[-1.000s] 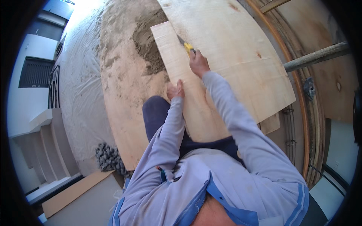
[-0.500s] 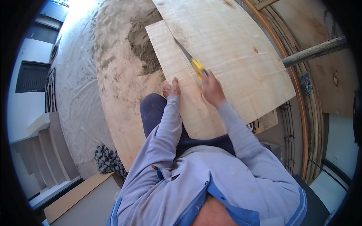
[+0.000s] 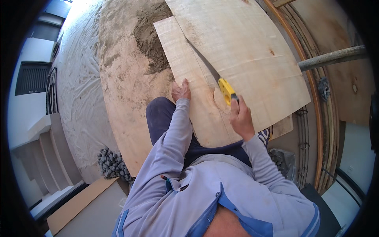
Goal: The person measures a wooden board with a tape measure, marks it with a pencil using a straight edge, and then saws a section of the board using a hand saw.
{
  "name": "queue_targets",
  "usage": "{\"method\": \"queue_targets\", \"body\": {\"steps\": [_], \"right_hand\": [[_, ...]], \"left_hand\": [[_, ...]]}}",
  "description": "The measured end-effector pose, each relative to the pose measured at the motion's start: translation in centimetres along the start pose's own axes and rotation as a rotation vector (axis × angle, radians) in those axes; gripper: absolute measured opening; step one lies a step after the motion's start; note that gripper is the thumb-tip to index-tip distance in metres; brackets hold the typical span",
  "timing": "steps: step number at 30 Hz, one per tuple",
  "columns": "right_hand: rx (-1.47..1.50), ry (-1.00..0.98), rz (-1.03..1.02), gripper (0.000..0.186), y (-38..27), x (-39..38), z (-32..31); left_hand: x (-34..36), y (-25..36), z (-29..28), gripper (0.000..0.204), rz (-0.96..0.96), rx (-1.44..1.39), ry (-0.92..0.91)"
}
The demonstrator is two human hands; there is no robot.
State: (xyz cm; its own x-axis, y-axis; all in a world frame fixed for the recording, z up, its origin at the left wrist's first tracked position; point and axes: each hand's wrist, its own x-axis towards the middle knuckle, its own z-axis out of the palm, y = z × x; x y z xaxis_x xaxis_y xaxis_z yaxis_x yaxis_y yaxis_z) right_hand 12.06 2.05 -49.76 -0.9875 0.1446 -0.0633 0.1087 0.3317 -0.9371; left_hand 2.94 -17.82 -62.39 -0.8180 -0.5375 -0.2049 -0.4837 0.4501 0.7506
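Observation:
A pale plywood sheet (image 3: 252, 59) lies before me, over my legs at its near end. My right hand (image 3: 241, 117) is wrapped round the black-and-yellow handle of a handsaw (image 3: 209, 66). Its blade slants away to the far left, and its tip sits at the near end of a cut in the sheet. From there a thin drawn line runs toward me across the wood. My left hand (image 3: 181, 90) grips the left edge of the plywood, thumb on top; its fingertips under the edge are hidden.
A sandy board with a heap of sand (image 3: 152, 39) lies at the left, beside a plastic sheet (image 3: 81, 87). Grey stones (image 3: 112, 164) are piled at lower left, near cardboard (image 3: 81, 203). On the right are a metal pole (image 3: 333, 57), stacked timber (image 3: 325, 130) and rebar (image 3: 303, 142).
My right hand has drawn the saw back toward me and to the right, so more of the blade shows above the plywood. My left hand stays on the edge.

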Motion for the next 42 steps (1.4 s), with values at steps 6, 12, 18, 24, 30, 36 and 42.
{"method": "queue_targets", "body": {"steps": [6,12,18,24,30,36,42], "right_hand": [[-0.125,0.045,0.034,0.027,1.6,14.4,5.7],[-0.091,-0.044,-0.002,0.03,-0.2,-0.2,-0.6],[-0.215,0.082,-0.043,0.028,1.5,13.3,5.1],[-0.051,-0.06,0.047,0.023,0.3,-2.0,-1.6],[-0.191,0.079,-0.054,0.027,2.4,12.4,5.1],[-0.102,-0.047,-0.026,0.028,0.4,-1.1,-1.3],[-0.199,0.025,0.107,0.028,2.8,12.9,4.1]], "left_hand": [[-0.4,2.6,1.9,0.038,0.041,0.031,-0.03],[-0.5,1.2,0.0,0.037,-0.001,-0.003,0.04],[-0.3,2.0,2.2,0.037,0.043,-0.032,-0.008],[-0.5,0.7,0.1,0.035,0.004,0.001,0.034],[-1.5,2.9,2.2,0.036,0.025,-0.049,-0.004],[-0.5,0.9,0.2,0.035,-0.004,-0.017,0.049],[-2.1,3.2,2.1,0.036,0.051,-0.032,-0.005]]}}
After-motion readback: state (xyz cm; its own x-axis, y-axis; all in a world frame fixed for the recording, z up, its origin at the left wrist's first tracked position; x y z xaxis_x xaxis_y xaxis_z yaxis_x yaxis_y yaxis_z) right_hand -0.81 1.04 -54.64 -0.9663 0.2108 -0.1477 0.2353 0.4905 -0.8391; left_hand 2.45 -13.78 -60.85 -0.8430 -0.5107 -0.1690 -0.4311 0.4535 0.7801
